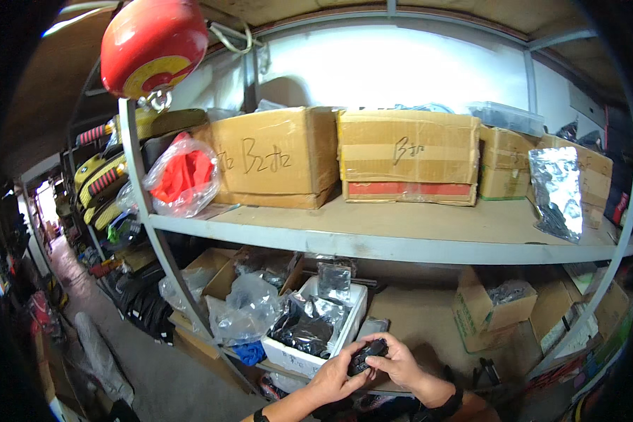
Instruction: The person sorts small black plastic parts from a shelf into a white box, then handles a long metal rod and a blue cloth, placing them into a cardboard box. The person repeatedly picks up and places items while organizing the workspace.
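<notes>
Both hands grip one small black plastic part (pixel 368 357) in front of the lower shelf. My left hand (pixel 338 373) holds it from the left, and my right hand (pixel 398 361) has its thumb across the near side. The fingers hide much of the part, so its exact kind is unclear. Just beyond the hands stands a white foam box (pixel 295 358) with black plastic bags (pixel 311 335) and silvery pouches in it. A flat grey packet (pixel 373 326) lies beside the box, close behind my right hand.
Above runs the upper shelf's metal edge (pixel 348 247), with cardboard boxes (pixel 274 163) and a silver pouch (pixel 558 195) on that shelf. A red rounded object (pixel 155 47) hangs at upper left. An open carton (pixel 493 311) sits at right on the lower shelf; clear plastic bags (pixel 248 306) lie at left.
</notes>
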Available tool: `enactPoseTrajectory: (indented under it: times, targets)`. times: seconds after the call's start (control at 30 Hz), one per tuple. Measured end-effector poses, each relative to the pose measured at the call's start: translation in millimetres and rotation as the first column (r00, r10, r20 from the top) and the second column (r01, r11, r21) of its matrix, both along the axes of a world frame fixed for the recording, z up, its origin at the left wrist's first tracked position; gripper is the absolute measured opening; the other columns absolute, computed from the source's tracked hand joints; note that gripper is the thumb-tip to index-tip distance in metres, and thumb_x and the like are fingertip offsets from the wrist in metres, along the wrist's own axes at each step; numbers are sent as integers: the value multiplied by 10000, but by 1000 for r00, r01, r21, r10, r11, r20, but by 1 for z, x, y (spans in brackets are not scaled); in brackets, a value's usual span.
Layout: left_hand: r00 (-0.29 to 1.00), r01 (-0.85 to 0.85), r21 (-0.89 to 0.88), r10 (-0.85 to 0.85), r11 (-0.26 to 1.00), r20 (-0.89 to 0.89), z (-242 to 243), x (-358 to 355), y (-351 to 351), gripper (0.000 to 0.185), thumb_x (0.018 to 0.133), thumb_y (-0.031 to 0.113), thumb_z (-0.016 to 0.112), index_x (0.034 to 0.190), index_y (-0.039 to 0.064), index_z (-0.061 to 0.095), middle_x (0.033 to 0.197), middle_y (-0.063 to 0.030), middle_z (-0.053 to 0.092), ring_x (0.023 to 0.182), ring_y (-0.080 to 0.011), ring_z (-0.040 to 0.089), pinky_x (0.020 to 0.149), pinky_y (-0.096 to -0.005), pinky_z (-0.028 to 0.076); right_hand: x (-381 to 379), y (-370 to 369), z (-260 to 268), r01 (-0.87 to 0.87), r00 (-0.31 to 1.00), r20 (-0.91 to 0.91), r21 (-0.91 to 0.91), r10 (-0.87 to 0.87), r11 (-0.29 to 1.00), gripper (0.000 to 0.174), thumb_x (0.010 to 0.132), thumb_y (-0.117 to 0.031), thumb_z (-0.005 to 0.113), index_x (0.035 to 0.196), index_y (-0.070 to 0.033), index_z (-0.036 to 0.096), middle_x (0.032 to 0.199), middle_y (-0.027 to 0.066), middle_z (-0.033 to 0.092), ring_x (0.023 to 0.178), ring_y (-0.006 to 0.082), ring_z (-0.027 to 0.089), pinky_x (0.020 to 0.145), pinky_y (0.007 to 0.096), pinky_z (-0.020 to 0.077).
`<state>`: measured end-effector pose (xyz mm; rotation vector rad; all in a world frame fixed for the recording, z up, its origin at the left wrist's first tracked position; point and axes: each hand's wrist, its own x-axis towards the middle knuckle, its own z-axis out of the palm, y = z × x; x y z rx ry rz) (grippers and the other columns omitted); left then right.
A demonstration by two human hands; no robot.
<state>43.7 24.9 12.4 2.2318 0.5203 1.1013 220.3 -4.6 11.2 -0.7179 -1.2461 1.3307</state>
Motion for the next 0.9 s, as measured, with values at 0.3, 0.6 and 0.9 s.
enactPoseTrajectory:
  times: [0.3,0.6,0.9]
  targets:
    - [987,129,254,-98,959,-131,102,4,6,648,801,255,668,1274,0,306,1297,-245,384,936,-339,583,756,-359,511,39,-32,109,251,954,52,391,-294,886,358,816,-12,609,1121,-37,425,917,86,541,685,106,583,576,237,527]
    - [966,-233,617,107,752,235,167,-11,47,191,742,40,631,921,12,571,900,-127,583,789,-291,583,677,-348,481,124,-33,219,583,732,-72,580,-678,568,304,844,-87,571,1105,-56,419,772,72,561,512,90,549,402,188,420]
    - [875,-475,727,354,496,330,188,-16,96,138,767,128,612,855,28,580,915,-135,570,834,-318,533,746,-402,411,189,-34,249,683,517,326,400,-791,611,216,832,-107,588,1007,-49,477,680,70,551,409,110,517,322,208,380]
